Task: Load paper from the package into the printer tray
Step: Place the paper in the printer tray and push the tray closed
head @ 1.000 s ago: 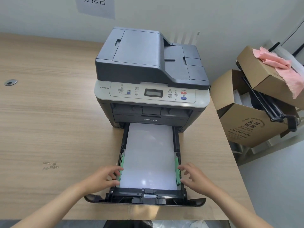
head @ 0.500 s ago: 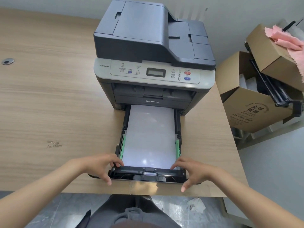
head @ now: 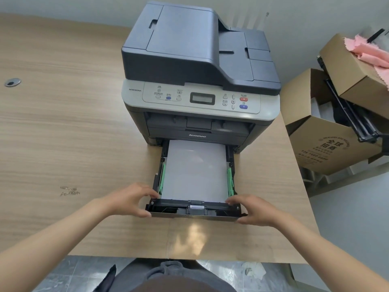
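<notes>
A grey Lenovo printer [head: 197,66] stands on the wooden table [head: 63,127]. Its black paper tray [head: 193,210] is pulled partly out toward me, with a stack of white paper [head: 195,171] lying flat between green side guides. My left hand [head: 130,200] grips the tray's front left corner, thumb on top and fingers under the front edge. My right hand [head: 254,209] grips the front right corner the same way. No paper package is in view.
Open cardboard boxes [head: 328,131] with pink cloth [head: 370,51] and black metal parts stand to the right of the table. A round cable grommet [head: 12,82] sits at the table's far left. The table's near edge lies just below the tray front.
My hands moved from the green side guides down to the tray's front corners and took hold. The tray has slid further into the printer, and my view has tilted down.
</notes>
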`<action>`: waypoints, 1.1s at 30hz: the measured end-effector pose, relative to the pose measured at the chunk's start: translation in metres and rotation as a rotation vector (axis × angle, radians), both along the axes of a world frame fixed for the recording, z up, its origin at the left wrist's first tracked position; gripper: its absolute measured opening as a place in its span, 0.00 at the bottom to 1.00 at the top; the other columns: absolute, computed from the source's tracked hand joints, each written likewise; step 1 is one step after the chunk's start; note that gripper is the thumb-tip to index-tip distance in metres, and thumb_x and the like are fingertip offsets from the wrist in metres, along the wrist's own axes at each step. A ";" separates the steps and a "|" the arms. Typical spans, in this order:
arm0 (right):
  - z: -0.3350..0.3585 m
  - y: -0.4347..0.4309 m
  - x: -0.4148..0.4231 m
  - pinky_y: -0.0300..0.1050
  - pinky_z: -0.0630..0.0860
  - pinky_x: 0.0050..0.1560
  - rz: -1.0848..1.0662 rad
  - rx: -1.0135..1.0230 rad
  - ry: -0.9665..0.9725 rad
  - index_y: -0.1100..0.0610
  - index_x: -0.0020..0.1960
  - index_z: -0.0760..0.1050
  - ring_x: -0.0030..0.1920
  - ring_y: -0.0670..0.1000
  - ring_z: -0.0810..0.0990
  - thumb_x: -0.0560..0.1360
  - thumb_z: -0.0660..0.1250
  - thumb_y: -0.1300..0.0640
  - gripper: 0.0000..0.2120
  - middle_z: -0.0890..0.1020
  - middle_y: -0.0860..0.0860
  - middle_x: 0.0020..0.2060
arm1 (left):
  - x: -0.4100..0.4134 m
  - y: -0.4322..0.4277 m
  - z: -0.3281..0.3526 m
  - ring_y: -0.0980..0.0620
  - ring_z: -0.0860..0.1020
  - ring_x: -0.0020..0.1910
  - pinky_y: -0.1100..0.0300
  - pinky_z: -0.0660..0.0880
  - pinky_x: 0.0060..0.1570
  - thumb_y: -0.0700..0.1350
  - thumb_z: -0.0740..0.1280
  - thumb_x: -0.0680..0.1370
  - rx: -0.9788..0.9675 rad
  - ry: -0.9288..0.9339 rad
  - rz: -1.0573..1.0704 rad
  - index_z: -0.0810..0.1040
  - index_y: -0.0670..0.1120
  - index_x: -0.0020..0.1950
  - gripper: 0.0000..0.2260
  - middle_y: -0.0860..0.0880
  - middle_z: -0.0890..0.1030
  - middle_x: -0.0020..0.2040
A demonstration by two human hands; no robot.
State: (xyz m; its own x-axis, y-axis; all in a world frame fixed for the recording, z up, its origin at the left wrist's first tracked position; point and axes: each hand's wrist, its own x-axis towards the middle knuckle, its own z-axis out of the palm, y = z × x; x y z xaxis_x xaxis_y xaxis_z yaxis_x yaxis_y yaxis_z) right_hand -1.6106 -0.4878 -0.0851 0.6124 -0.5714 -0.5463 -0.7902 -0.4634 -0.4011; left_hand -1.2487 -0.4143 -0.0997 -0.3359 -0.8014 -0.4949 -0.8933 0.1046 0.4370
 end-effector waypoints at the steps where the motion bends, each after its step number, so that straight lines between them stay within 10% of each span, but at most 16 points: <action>1: -0.001 -0.004 0.000 0.43 0.72 0.61 -0.024 -0.041 -0.012 0.51 0.67 0.66 0.61 0.48 0.74 0.71 0.69 0.54 0.27 0.77 0.48 0.62 | 0.004 -0.004 -0.003 0.57 0.71 0.58 0.60 0.70 0.61 0.62 0.65 0.66 -0.061 -0.004 0.014 0.73 0.54 0.63 0.27 0.58 0.76 0.57; 9: -0.019 -0.027 0.005 0.51 0.70 0.58 -0.403 -0.471 -0.185 0.55 0.62 0.72 0.60 0.56 0.75 0.60 0.77 0.49 0.33 0.79 0.53 0.57 | 0.014 -0.027 -0.014 0.44 0.80 0.51 0.52 0.76 0.53 0.65 0.64 0.60 -0.551 0.024 0.320 0.80 0.45 0.53 0.31 0.46 0.83 0.51; 18: -0.023 -0.069 0.015 0.57 0.60 0.72 -0.951 -0.311 -0.373 0.56 0.74 0.50 0.73 0.55 0.59 0.49 0.84 0.53 0.63 0.60 0.55 0.73 | 0.011 -0.061 -0.014 0.50 0.53 0.75 0.55 0.54 0.72 0.47 0.82 0.55 -0.466 0.300 0.880 0.52 0.47 0.74 0.56 0.47 0.54 0.76; 29: -0.024 -0.111 0.027 0.45 0.61 0.67 -1.014 -0.105 -0.671 0.50 0.70 0.55 0.64 0.44 0.62 0.54 0.80 0.69 0.53 0.64 0.44 0.63 | 0.026 -0.108 -0.031 0.56 0.55 0.75 0.57 0.57 0.72 0.42 0.82 0.55 -0.303 0.565 1.032 0.47 0.52 0.75 0.59 0.56 0.55 0.76; 33: -0.028 -0.125 0.029 0.59 0.72 0.62 -1.051 -0.101 -0.660 0.52 0.65 0.59 0.58 0.57 0.72 0.53 0.81 0.68 0.48 0.70 0.42 0.51 | 0.026 -0.123 -0.023 0.60 0.66 0.64 0.79 0.64 0.53 0.39 0.81 0.55 -0.330 0.597 1.013 0.55 0.64 0.64 0.49 0.61 0.69 0.64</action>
State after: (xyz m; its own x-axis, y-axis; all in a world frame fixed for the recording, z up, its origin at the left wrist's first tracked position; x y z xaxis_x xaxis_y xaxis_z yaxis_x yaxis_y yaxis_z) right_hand -1.5815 -0.6123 -0.1134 -0.0262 -0.9720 -0.2334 -0.4573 0.2193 -0.8619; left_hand -1.2226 -0.5371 -0.1225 0.4089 -0.8904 -0.1999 -0.3033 -0.3391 0.8905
